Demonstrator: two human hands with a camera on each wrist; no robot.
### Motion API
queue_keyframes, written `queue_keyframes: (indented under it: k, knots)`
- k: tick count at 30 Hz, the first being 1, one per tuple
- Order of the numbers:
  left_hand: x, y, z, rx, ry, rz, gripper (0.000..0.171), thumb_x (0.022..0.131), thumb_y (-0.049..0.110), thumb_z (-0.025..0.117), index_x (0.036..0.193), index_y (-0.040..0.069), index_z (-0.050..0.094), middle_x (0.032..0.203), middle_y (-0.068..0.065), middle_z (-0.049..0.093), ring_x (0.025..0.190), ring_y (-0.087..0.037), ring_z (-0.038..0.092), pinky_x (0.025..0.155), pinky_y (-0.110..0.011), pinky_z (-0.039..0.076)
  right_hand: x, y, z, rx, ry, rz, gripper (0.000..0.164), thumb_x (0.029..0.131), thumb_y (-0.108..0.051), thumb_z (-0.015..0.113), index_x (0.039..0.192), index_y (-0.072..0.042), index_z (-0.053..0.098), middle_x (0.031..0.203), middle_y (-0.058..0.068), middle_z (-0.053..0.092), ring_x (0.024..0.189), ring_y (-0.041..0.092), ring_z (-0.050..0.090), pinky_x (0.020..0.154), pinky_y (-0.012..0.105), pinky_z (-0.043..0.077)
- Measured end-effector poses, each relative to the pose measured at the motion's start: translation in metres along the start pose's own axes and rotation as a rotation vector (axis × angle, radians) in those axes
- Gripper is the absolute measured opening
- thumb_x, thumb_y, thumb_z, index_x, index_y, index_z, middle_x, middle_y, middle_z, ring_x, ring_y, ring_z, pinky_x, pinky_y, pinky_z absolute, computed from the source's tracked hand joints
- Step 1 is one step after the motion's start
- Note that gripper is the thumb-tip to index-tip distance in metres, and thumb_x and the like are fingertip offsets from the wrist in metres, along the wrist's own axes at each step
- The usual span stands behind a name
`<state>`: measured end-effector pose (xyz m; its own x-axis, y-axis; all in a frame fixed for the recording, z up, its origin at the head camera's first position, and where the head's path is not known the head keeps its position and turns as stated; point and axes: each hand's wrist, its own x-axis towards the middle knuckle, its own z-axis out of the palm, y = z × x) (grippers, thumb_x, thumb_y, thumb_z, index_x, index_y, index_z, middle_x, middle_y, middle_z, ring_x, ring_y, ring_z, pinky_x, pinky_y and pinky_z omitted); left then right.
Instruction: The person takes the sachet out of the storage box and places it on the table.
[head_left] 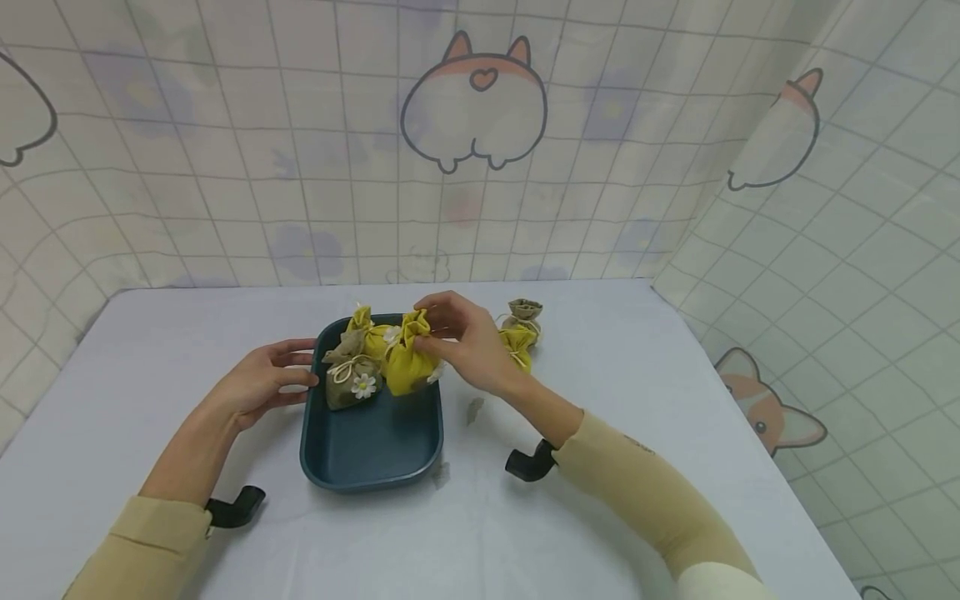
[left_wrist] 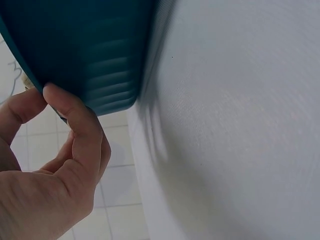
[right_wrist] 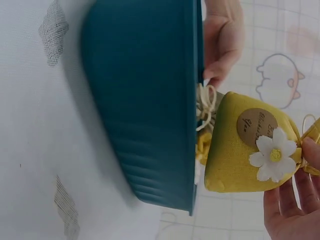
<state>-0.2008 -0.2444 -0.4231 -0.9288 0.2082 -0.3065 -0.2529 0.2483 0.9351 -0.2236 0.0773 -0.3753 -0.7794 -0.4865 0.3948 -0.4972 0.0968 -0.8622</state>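
Observation:
My right hand (head_left: 480,343) pinches the gathered neck of a yellow drawstring sachet (right_wrist: 250,145) with a white fabric flower and a round brown tag. In the right wrist view the sachet hangs above the rim of a dark blue rectangular bin (head_left: 371,450). At the bin's left rim, my left hand (head_left: 262,379) grips the edge with thumb and finger (left_wrist: 75,112). Inside the bin's far half lie a brown sachet (head_left: 348,392) with a cord bow and daisy, and yellow sachet cloth (head_left: 377,340), partly hidden by the held one.
Right of the bin, behind my right hand, stand a brown sachet (head_left: 527,314) and a yellow sachet (head_left: 517,343). A white cloth covers the table (head_left: 600,367). A tiled-pattern curtain (head_left: 360,200) hangs behind it and at the sides.

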Motion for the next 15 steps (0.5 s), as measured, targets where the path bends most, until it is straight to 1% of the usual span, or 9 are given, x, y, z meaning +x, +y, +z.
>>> queue_keyframes:
  k: [3, 8, 12, 15]
  knots:
    - [-0.001, 0.0, 0.0, -0.001, 0.0, -0.001, 0.075, 0.099, 0.006, 0.061, 0.162, -0.001, 0.02, 0.155, -0.029, 0.034, 0.113, -0.026, 0.059, 0.086, -0.031, 0.056, -0.003, -0.004, -0.005, 0.011, 0.003, 0.001, 0.038, 0.093, 0.003, 0.073, 0.128, 0.001, 0.06, 0.118, 0.012, 0.069, 0.105, 0.021, 0.066, 0.095, 0.036, 0.055]
    - [-0.003, 0.002, 0.002, 0.001, 0.012, -0.013, 0.078, 0.098, 0.01, 0.068, 0.161, 0.001, 0.023, 0.153, -0.028, 0.036, 0.118, -0.029, 0.059, 0.089, -0.033, 0.057, -0.007, -0.01, -0.015, 0.028, 0.017, -0.003, 0.037, 0.092, 0.005, 0.073, 0.127, 0.002, 0.06, 0.117, 0.012, 0.069, 0.105, 0.022, 0.066, 0.095, 0.037, 0.055]
    - [-0.004, 0.002, 0.002, 0.007, 0.02, -0.016, 0.081, 0.097, 0.011, 0.071, 0.162, 0.001, 0.023, 0.155, -0.028, 0.035, 0.119, -0.03, 0.059, 0.09, -0.034, 0.057, -0.012, -0.015, -0.025, 0.023, 0.039, -0.001, 0.037, 0.092, 0.005, 0.073, 0.126, 0.003, 0.06, 0.118, 0.013, 0.069, 0.106, 0.024, 0.066, 0.095, 0.039, 0.055]
    - [-0.003, 0.002, 0.002, 0.007, 0.021, -0.013, 0.081, 0.097, 0.011, 0.072, 0.162, 0.002, 0.024, 0.155, -0.028, 0.035, 0.118, -0.029, 0.06, 0.09, -0.034, 0.057, -0.016, -0.02, -0.033, 0.0, 0.059, 0.01, 0.037, 0.092, 0.004, 0.074, 0.126, 0.001, 0.06, 0.119, 0.012, 0.069, 0.107, 0.024, 0.066, 0.095, 0.039, 0.055]
